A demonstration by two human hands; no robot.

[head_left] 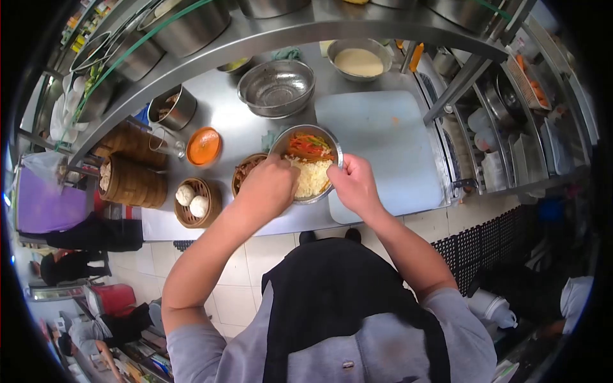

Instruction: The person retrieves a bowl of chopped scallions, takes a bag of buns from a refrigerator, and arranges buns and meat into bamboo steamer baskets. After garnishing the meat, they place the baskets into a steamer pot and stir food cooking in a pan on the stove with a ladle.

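A round metal bowl (277, 144) is tilted above the front edge of the steel worktable. In it are a pale, crumbly, rice-like food (310, 177) and red and green vegetable strips (309, 145). My right hand (355, 184) is closed on the bowl's right rim, thumb along the edge. My left hand (271, 184) is curled closed at the left rim, its fingertips mostly hidden. Partly behind that hand sits a bamboo steamer with brown pieces (246, 168). Farther left, another bamboo steamer (209, 220) holds white buns (193, 200).
A pale cutting board (383, 153) lies on the right. Behind the bowl stand a metal colander (276, 89) and a basin of cream-coloured liquid (359, 62). An orange dish (204, 147) and stacked steamers (137, 182) are at left. A steel shelf (268, 45) crosses overhead. Other people work behind.
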